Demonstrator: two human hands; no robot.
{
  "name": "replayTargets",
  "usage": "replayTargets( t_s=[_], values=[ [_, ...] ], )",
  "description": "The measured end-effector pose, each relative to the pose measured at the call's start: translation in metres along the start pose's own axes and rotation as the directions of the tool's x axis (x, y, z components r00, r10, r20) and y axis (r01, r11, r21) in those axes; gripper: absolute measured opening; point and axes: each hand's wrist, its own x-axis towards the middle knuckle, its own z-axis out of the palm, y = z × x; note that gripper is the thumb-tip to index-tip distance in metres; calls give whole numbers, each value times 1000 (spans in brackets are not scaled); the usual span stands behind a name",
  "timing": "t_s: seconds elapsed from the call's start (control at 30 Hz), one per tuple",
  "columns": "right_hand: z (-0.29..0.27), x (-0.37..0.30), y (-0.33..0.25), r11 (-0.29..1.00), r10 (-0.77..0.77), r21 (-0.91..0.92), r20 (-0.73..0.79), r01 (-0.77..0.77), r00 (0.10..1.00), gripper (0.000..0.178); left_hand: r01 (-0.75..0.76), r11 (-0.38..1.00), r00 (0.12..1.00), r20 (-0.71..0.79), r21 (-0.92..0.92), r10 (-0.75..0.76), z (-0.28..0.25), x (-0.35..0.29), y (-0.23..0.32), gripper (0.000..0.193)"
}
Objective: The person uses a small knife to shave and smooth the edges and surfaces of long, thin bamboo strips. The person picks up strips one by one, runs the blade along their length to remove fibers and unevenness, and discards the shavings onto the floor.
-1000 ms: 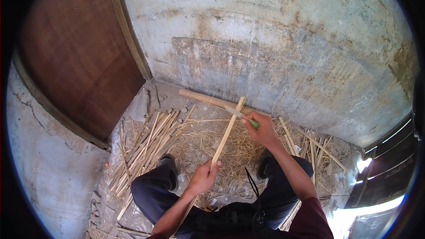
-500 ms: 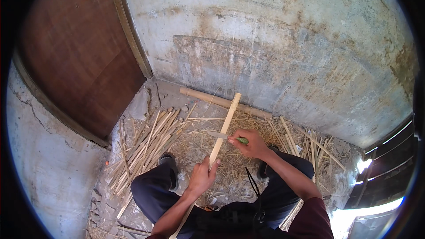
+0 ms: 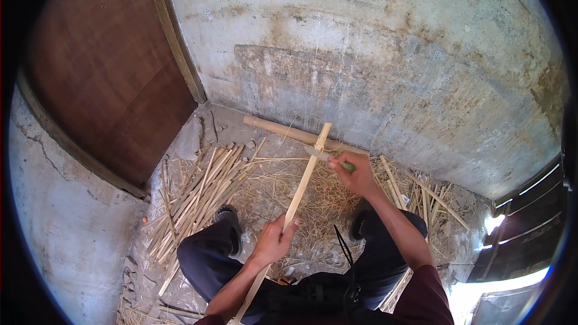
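Note:
My left hand (image 3: pixel 273 241) is closed round a long pale bamboo strip (image 3: pixel 300 191). The strip slants from beside my left forearm up toward the wall. A knife (image 3: pixel 317 154) with a green handle is gripped in my right hand (image 3: pixel 355 171). Its blade lies across the strip near the far end, where a pale shaving curls up just beyond the blade. The far end of the strip is over a thick bamboo pole (image 3: pixel 277 130) at the foot of the wall; I cannot tell whether they touch.
Split bamboo sticks (image 3: pixel 201 201) lie heaped on the left, and more sticks (image 3: pixel 428 201) lie on the right. Shavings (image 3: pixel 325 195) cover the floor between my feet. A stained wall (image 3: pixel 361 72) stands ahead, with a brown door (image 3: pixel 114 72) at the left.
My right hand has pushed the knife away from me along the strip, toward its far end. A shaving has risen ahead of the blade. My left hand keeps its hold.

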Motion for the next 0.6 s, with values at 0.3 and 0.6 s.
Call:
replayTargets(
  t_s=[0.3,0.6],
  values=[
    [-3,10,2,974,-186,-163,-202,154,961,5,-11,1000,1000,-22,-3,11,0,0,2,29],
    [-16,9,-5,769,-338,-613,-148,182,929,5,19,983,998,-66,184,-7,15,0,-8,31]
  ],
)
